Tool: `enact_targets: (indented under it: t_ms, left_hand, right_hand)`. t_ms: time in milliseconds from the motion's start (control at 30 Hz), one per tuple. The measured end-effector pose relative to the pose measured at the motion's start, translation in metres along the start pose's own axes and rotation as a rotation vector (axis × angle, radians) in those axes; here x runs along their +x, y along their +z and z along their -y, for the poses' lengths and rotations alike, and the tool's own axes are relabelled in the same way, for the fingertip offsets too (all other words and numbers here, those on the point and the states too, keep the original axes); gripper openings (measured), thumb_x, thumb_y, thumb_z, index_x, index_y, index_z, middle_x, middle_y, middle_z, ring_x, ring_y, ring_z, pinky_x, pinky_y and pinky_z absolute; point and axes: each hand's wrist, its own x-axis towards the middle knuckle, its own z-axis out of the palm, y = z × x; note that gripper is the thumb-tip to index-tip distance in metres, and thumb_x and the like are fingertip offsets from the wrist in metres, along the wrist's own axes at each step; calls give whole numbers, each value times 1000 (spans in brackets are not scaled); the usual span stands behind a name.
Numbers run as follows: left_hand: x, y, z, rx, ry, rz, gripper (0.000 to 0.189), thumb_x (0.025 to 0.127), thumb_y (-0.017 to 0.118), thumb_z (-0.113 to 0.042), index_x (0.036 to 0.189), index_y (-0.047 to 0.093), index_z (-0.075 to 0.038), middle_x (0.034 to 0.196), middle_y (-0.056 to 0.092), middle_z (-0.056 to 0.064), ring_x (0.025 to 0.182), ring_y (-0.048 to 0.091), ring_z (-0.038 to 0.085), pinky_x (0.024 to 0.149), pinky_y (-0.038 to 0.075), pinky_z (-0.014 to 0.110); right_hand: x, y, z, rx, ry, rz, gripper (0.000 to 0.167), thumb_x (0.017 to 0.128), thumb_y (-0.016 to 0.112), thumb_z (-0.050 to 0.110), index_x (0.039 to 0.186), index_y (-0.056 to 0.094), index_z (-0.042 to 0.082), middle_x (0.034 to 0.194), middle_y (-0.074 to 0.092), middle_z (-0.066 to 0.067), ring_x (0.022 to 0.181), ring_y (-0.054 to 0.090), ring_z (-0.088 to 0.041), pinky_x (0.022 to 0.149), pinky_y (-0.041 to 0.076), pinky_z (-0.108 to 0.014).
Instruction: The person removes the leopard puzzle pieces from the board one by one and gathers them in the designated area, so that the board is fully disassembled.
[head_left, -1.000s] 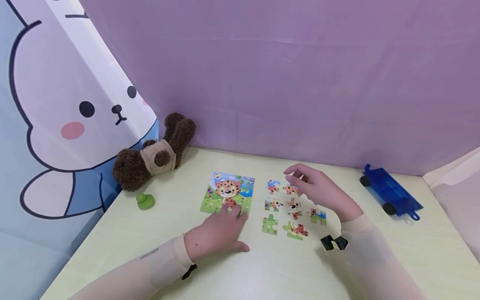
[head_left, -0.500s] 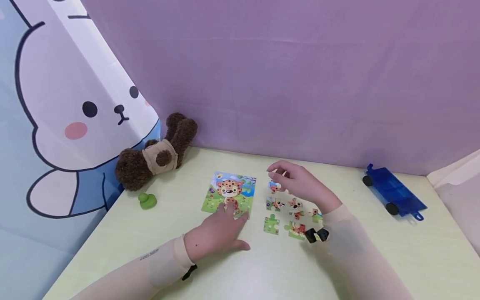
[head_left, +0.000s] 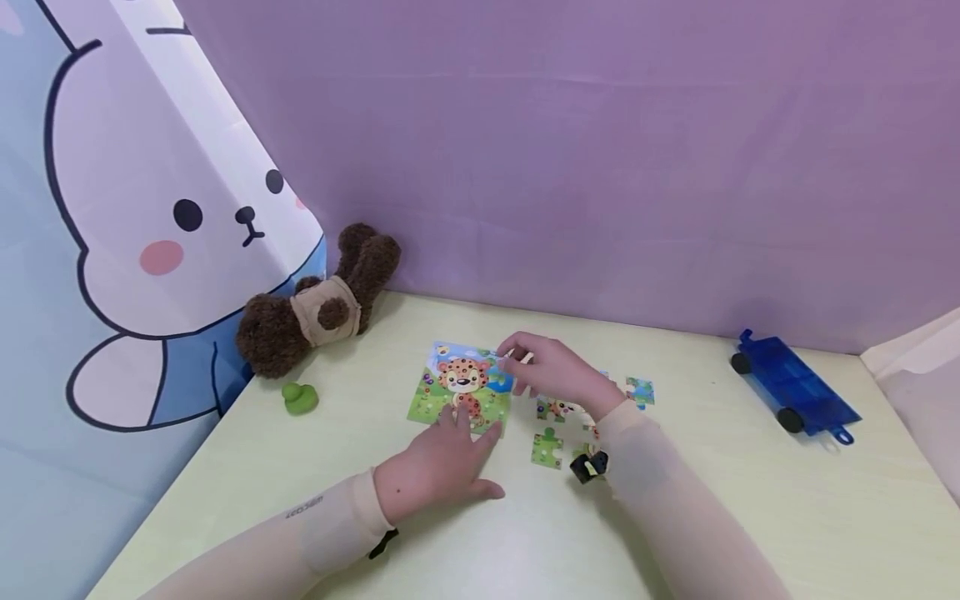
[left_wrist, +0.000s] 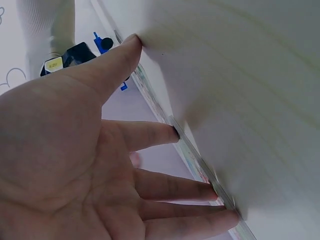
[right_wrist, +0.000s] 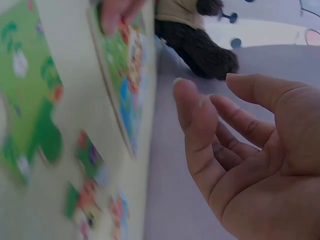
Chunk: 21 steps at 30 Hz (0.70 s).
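Note:
A puzzle board (head_left: 459, 375) with a spotted cub picture lies on the table. My left hand (head_left: 438, 471) rests its straight fingertips on the board's near edge, as the left wrist view shows at the board's rim (left_wrist: 202, 165). Over the board's upper right side hovers my right hand (head_left: 555, 371), fingers loosely bent. In the right wrist view a gap shows between thumb and fingers, with nothing held. Several loose jigsaw pieces lie right of the board, among them a green one (head_left: 547, 448) and a blue-green one (head_left: 640, 391). My right hand and forearm hide some of them.
A brown plush toy (head_left: 322, 310) lies at the back left, with a green toy duck (head_left: 300, 397) in front of it. On the right stands a blue wheeled toy trailer (head_left: 795, 385). A purple cloth (head_left: 570, 167) hangs behind the table.
My right hand has moved left from above the loose pieces to the board's upper right side. The left hand stays on the board. The head view has shifted slightly.

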Motion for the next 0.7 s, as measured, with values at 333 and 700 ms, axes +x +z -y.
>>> enact_targets:
  t_ms: [333,700]
  left_hand:
    - [-3,-5,-4,82,2,6,91,96,58,-76,167,40,-21,163,42,37,149,46,57,101,63,54]
    - [-2,-3,-3,74,6,15,90,97,55,-76,168,37,-23,165,39,37,151,43,57,104,62,55]
  right_hand:
    - [18,28,-5,-86,-7,39,32,108,63,27,137,67,13,117,72,-4,98,70,-20,84,61,-37]
    - [23,34,-10,-155,31,79,12,106,67,28,115,73,23,108,72,4,100,65,-15,89,56,-36]
